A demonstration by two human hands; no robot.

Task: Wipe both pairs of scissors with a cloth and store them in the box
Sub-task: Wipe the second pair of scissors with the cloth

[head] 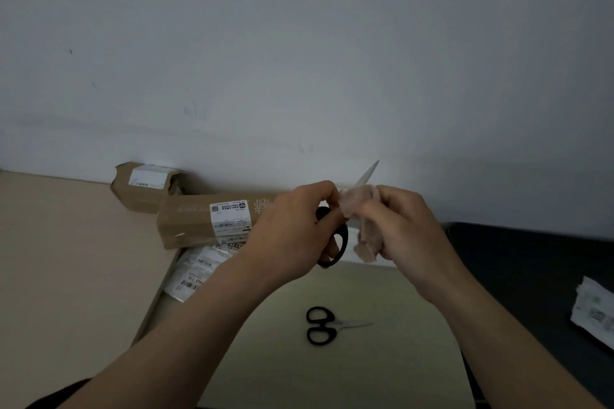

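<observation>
My left hand [292, 226] grips the black handles of a large pair of scissors [335, 242], held up over the table with the blade tip pointing up and to the right toward the wall. My right hand [398, 226] holds a crumpled pale pink cloth [360, 216] wrapped round the blades near the pivot. A smaller pair of black-handled scissors [324, 325] lies flat on the pale board in front of me, its blades pointing right. A long brown cardboard box [199, 222] with a white label lies by the wall.
A second, shorter cardboard box [143, 188] sits behind the long one. Labelled plastic packets [196, 269] lie under the long box. A dark surface [531, 262] on the right carries a white packet [594, 309]. The beige table [66, 259] spreads to the left.
</observation>
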